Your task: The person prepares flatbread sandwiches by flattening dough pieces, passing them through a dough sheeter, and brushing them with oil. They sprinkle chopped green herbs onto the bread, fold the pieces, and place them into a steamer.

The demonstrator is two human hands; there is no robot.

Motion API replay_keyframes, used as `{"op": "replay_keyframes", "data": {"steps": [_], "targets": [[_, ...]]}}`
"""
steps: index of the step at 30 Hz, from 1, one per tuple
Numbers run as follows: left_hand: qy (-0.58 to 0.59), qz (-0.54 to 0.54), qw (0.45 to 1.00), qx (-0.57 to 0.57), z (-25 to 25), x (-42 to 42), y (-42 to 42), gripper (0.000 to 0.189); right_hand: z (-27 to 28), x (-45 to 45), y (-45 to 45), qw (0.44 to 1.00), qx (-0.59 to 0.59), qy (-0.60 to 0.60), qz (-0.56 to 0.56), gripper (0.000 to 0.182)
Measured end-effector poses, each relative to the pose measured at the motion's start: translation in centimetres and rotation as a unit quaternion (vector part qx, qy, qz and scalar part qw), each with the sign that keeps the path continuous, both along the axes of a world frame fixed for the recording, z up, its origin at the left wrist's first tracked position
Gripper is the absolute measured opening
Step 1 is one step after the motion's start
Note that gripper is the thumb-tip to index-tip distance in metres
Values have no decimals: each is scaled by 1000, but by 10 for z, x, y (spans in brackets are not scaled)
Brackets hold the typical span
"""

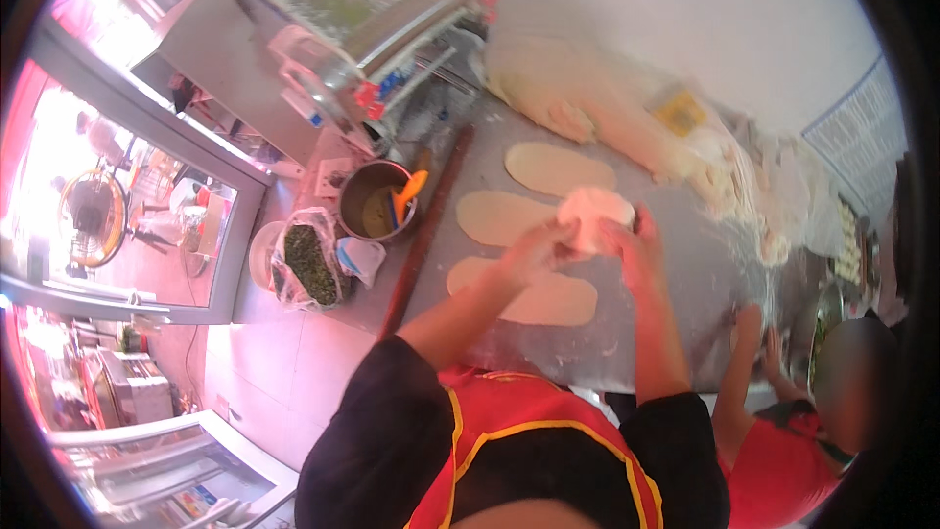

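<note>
Between my two hands I hold a pale, rounded piece of dough (593,217) above the worktable (698,257). My left hand (545,246) grips its left edge, while my right hand (633,242) has the right edge, thumb on top. Three flat oval dough sheets lie on the table around my left arm. The far sheet (554,167) is in plain view. My left hand partly covers the middle sheet (496,218), and my forearm crosses the near sheet (554,301).
Left of the sheets lies a long wooden rolling pin (429,228). Beyond it stand a metal pot (360,198) with an orange-handled brush (408,192) and a bag of chopped greens (312,257). A large dough mass (565,88) lies behind. A co-worker (778,455) works at right.
</note>
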State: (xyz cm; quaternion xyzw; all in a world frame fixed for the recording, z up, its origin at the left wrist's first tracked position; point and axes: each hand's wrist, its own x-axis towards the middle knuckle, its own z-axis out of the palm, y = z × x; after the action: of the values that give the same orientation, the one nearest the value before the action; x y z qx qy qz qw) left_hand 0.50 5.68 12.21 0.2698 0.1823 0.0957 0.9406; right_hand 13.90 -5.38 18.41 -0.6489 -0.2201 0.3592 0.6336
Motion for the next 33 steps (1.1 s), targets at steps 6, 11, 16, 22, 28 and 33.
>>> {"op": "replay_keyframes", "data": {"steps": [6, 11, 16, 22, 28, 33], "targets": [[2, 260, 912, 318, 162, -59, 234, 30, 100, -71, 177, 938, 321, 75, 104, 46], [481, 302, 334, 752, 240, -104, 381, 47, 90, -91, 190, 954, 266, 67, 118, 52], [454, 95, 208, 861, 208, -111, 436, 45, 48, -81, 179, 988, 133, 24, 79, 48], [295, -39, 225, 928, 173, -89, 411, 40, 41, -83, 216, 986, 114, -3, 120, 46], [341, 31, 239, 909, 183, -91, 391, 40, 39, -84, 289, 983, 88, 75, 144, 42], [373, 53, 299, 876, 187, -88, 379, 41, 13, -77, 361, 932, 78, 347, 61, 46]]}}
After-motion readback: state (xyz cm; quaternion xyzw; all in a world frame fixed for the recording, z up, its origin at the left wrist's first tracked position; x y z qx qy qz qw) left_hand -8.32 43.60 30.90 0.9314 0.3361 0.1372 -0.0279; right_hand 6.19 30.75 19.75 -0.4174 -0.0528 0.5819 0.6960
